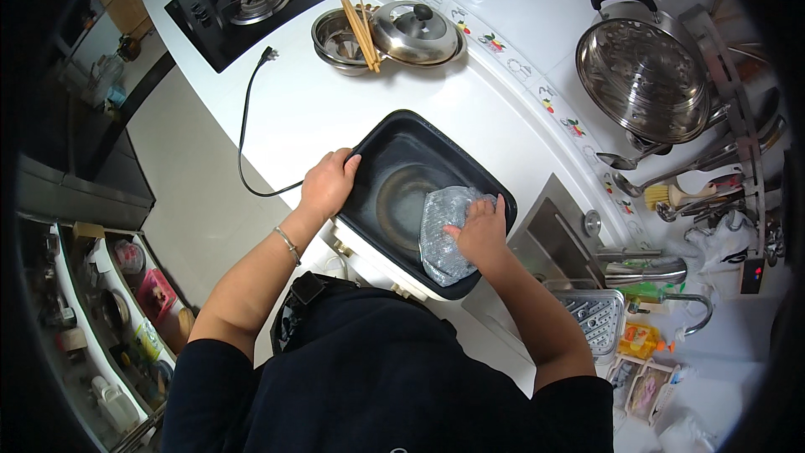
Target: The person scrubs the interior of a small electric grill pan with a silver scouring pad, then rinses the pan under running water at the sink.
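Observation:
Before me stands a rectangular electric cooking pot with a black inner pan (402, 138) and a white base (377, 267). My left hand (328, 184) grips the pan's left rim, with the thumb over the edge. Inside the pan, my right hand (483, 229) holds a silvery-grey mesh cloth (443, 258) against the floor near the right wall, its fingers spread over the cloth and partly hiding it. A brownish ring (390, 192) marks the pan floor. From the left side runs a black power cord (242, 138), its plug (269, 55) lying on the white counter.
Stainless bowls (333, 38), wooden chopsticks (361, 34) and a lidded pan (415, 34) stand at the back, with a gas hob (245, 6) further left. A sink (553, 233) adjoins the pot's right side. Utensils and a steamer pot (641, 75) hang on the wall. An open drawer (144, 289) lies lower left.

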`<move>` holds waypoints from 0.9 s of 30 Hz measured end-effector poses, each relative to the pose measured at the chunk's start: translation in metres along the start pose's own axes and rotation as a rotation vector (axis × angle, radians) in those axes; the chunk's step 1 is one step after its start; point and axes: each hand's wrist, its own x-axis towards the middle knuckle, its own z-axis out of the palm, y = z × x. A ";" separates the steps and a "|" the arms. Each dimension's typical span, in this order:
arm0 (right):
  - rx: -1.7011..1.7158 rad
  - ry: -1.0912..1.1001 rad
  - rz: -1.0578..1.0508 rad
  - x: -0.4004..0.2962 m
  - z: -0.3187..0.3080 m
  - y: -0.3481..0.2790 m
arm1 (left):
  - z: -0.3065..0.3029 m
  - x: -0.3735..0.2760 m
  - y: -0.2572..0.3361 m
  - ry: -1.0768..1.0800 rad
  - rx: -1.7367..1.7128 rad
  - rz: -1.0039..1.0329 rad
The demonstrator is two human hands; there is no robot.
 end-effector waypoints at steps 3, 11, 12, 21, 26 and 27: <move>-0.118 -0.031 -0.008 -0.003 -0.001 0.001 | 0.001 0.000 -0.001 0.011 0.005 0.009; 0.164 -0.048 -0.148 -0.021 -0.005 -0.014 | 0.011 0.001 -0.009 0.113 0.043 0.077; 0.196 -0.055 -0.160 -0.026 -0.007 -0.019 | 0.012 0.001 -0.010 0.117 0.046 0.079; 0.544 -0.289 -0.171 -0.030 -0.031 -0.038 | 0.015 0.003 -0.014 0.131 0.048 0.103; 0.591 -0.402 -0.121 -0.003 -0.033 -0.054 | 0.015 0.005 -0.012 0.131 0.069 0.100; 0.584 -0.454 -0.117 0.001 -0.037 -0.056 | 0.015 0.005 -0.011 0.127 0.075 0.100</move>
